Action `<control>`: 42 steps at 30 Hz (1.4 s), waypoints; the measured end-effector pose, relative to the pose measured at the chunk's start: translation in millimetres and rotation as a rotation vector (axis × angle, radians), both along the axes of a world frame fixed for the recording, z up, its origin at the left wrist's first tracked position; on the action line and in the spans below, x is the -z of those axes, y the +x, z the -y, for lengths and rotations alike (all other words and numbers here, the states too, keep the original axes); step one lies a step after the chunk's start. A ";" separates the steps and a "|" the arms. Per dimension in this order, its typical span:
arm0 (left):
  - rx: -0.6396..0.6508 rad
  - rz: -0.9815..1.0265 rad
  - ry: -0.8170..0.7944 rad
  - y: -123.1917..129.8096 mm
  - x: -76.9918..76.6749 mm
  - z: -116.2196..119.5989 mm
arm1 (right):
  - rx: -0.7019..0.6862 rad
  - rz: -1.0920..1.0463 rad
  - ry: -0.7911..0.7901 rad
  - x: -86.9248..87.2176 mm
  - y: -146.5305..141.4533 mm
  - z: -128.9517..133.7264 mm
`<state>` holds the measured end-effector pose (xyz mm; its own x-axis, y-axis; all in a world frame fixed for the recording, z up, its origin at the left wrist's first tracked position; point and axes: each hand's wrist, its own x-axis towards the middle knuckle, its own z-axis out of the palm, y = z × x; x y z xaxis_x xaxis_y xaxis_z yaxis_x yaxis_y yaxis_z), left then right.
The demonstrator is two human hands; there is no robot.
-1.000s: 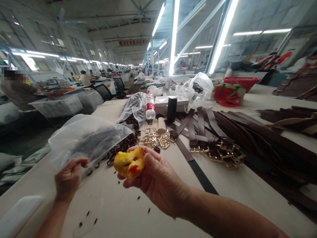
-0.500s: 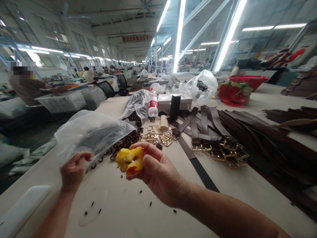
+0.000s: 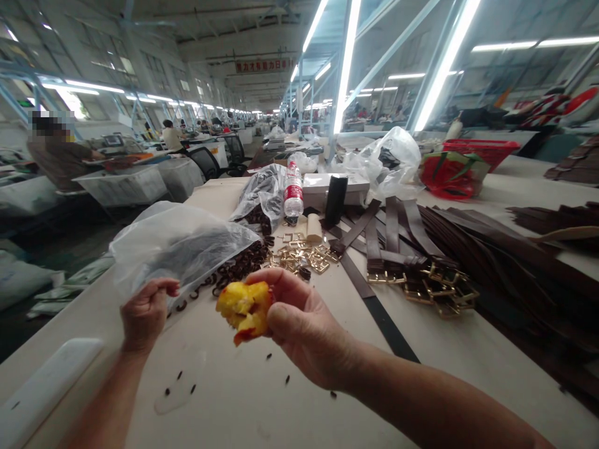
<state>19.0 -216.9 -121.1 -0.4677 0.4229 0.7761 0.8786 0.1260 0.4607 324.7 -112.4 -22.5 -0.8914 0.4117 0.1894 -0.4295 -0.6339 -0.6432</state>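
Currently the right hand (image 3: 304, 327) holds a piece of yellow and red fruit (image 3: 244, 308) above the bench (image 3: 234, 405), gripped between the thumb and the curled fingers. The fruit is torn open, with ragged flesh showing. The left hand (image 3: 146, 312) is closed on the near edge of a clear plastic bag (image 3: 178, 246), pinching the film between thumb and fingers. The bag lies on the bench, just left of the fruit, and dark contents show through it.

Dark rings (image 3: 238, 268) spill from the bag mouth onto the bench, beyond the fruit. Gold buckles (image 3: 304, 255) lie in a loose heap just past the rings. Brown straps (image 3: 388, 237) fan out to the right of the heap, several ending in gold buckles. A water bottle (image 3: 293, 196) stands upright behind the buckles, beside a second plastic bag (image 3: 262, 196). A black spool (image 3: 336, 199) stands upright to the right of the bottle, in front of a white box (image 3: 327, 186). Small dark specks (image 3: 180, 375) lie scattered on the bench below both hands. A person (image 3: 58, 156) is at another bench, far left.
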 end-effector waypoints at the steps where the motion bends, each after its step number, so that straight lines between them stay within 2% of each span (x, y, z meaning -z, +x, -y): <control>1: 0.005 0.004 0.004 0.2 0.0 0.1 | -0.002 -0.005 0.003 0.4 -0.1 0.1; 13: 0.043 0.022 0.032 -0.8 1.2 -0.7 | -0.010 0.000 0.033 0.7 0.5 -0.7; 27: 0.035 0.169 0.016 9.5 -3.7 0.2 | -0.089 0.001 0.031 0.1 5.3 4.9; 37: 0.015 0.199 -0.028 14.4 -7.5 2.3 | -0.124 0.031 0.088 -9.5 17.7 10.6; 42: 0.034 0.172 0.029 12.0 -6.5 -0.3 | -0.150 0.056 0.120 -17.2 22.8 10.8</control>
